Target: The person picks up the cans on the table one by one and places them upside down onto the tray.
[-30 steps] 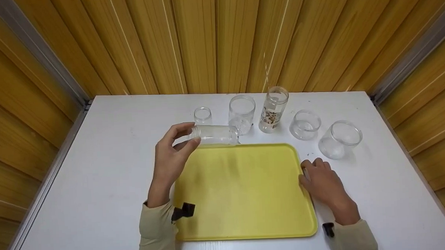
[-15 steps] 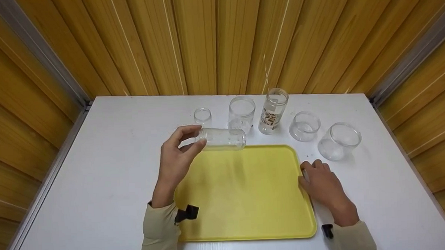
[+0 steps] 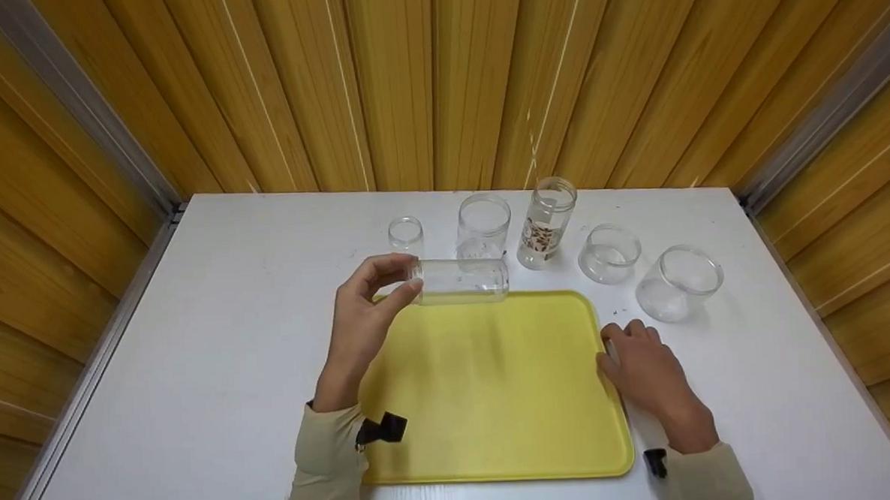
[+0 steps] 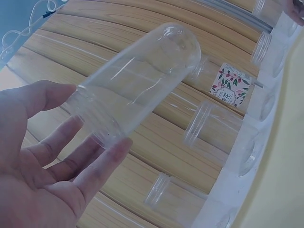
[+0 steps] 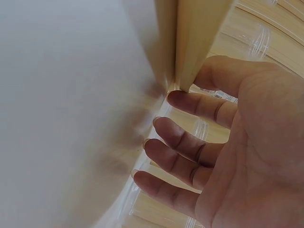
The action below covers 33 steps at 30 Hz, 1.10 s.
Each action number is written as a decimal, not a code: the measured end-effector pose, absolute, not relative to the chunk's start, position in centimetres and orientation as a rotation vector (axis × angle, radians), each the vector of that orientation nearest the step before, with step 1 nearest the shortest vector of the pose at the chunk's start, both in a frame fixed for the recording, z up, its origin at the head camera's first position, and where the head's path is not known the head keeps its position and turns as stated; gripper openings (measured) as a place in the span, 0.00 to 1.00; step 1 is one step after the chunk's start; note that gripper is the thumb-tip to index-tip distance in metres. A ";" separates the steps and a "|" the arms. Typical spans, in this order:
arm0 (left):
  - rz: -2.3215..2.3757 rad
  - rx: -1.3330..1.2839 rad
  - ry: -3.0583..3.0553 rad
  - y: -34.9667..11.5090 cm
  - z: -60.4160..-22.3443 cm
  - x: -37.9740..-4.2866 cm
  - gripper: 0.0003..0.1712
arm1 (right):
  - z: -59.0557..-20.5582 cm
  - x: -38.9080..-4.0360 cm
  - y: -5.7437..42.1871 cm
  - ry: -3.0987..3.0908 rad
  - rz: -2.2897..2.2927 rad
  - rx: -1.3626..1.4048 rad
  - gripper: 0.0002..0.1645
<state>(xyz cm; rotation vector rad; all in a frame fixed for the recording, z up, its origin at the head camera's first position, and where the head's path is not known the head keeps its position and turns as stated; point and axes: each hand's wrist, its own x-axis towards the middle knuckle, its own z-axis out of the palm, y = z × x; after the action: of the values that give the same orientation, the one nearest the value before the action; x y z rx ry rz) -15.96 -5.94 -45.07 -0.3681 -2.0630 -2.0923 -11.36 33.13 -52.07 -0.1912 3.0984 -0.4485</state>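
"What's the left hand (image 3: 364, 314) doing?"

"Its thumb and fingers pinch the ridged neck of a smooth, see-through jar (image 3: 463, 281). The jar lies sideways in the air, by the far edge of the flat yellow tray (image 3: 489, 398)."

"And the right hand (image 3: 649, 369)?"

"Its thumb and pointer finger squeeze the tray's raised right rim."

"Any room?"

"A gap sits between that hand and the wide, round jar (image 3: 669, 296). The smooth white table (image 3: 223, 327) stretches out on the left."

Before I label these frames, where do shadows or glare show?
Head view: faint, soft shadows on the yellow tray; left wrist view: bright glints on the held clear jar; right wrist view: blurry shadows beside the right hand, on the white tabletop.
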 end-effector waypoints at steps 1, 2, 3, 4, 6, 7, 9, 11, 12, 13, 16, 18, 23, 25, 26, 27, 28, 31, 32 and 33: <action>-2.097 -0.366 -2.063 -5.9 -45.1 -16.0 0.17 | -52.1 -11.4 33.1 3.093 -0.450 -0.185 0.18; -2.102 -0.365 -2.064 -5.8 -45.1 -15.9 0.17 | -52.1 -11.4 33.1 3.089 -0.452 -0.179 0.19; -2.105 -0.363 -2.065 -5.7 -45.1 -15.9 0.17 | -52.1 -11.5 33.1 3.084 -0.455 -0.173 0.19; -2.107 -0.364 -2.066 -5.7 -45.1 -15.9 0.17 | -52.0 -11.4 33.0 3.079 -0.457 -0.166 0.19; -2.109 -0.363 -2.068 -5.5 -45.1 -15.9 0.17 | -51.8 -11.4 32.9 3.067 -0.464 -0.153 0.19; -2.112 -0.361 -2.067 -5.5 -45.1 -15.9 0.17 | -51.7 -11.4 32.8 3.062 -0.467 -0.145 0.19; -2.120 -0.361 -2.063 -5.5 -45.1 -15.9 0.17 | -51.5 -11.3 32.6 3.057 -0.472 -0.133 0.21; -2.126 -0.363 -2.060 -5.4 -45.1 -15.9 0.17 | -51.2 -11.1 32.4 3.075 -0.490 -0.135 0.23; -2.129 -0.364 -2.058 -5.4 -45.1 -15.9 0.17 | -51.0 -11.1 32.3 3.091 -0.512 -0.139 0.24; -2.130 -0.366 -2.056 -5.3 -45.0 -15.9 0.17 | -50.7 -11.0 32.1 3.115 -0.541 -0.143 0.26; -2.130 -0.376 -2.057 -5.3 -45.0 -15.9 0.17 | -50.1 -11.1 31.5 3.223 -0.661 -0.195 0.29; -2.128 -0.379 -2.059 -5.3 -44.9 -15.9 0.17 | -49.8 -11.2 31.0 3.293 -0.733 -0.246 0.32; -2.110 -0.363 -2.064 -5.6 -44.8 -15.9 0.17 | -49.3 -11.2 30.3 3.381 -0.835 -0.329 0.40; -2.104 -0.356 -2.062 -5.6 -44.8 -15.9 0.17 | -49.2 -11.1 30.1 3.360 -0.916 -0.324 0.41; -2.102 -0.355 -2.062 -5.7 -44.8 -15.9 0.17 | -49.2 -11.1 30.0 3.345 -0.970 -0.320 0.41; -2.101 -0.356 -2.061 -5.7 -44.8 -15.9 0.17 | -49.2 -11.0 29.9 3.331 -1.022 -0.321 0.42; -2.101 -0.358 -2.060 -5.7 -44.8 -15.9 0.17 | -49.2 -11.0 29.7 3.318 -1.073 -0.329 0.42; -2.099 -0.363 -2.061 -5.6 -44.9 -15.9 0.18 | -49.1 -11.1 29.3 3.275 -1.220 -0.371 0.44; -2.100 -0.364 -2.060 -5.6 -44.8 -15.9 0.18 | -49.0 -11.1 29.1 3.260 -1.263 -0.383 0.44; -2.100 -0.364 -2.057 -5.6 -44.8 -15.9 0.18 | -48.9 -11.1 28.9 3.240 -1.306 -0.392 0.44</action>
<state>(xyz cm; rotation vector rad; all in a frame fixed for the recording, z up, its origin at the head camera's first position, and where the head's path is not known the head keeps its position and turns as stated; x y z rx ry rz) -15.85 -5.65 -44.81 -0.3641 -2.0571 -2.1005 -11.14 28.95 -48.90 -0.3919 3.2403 -1.3059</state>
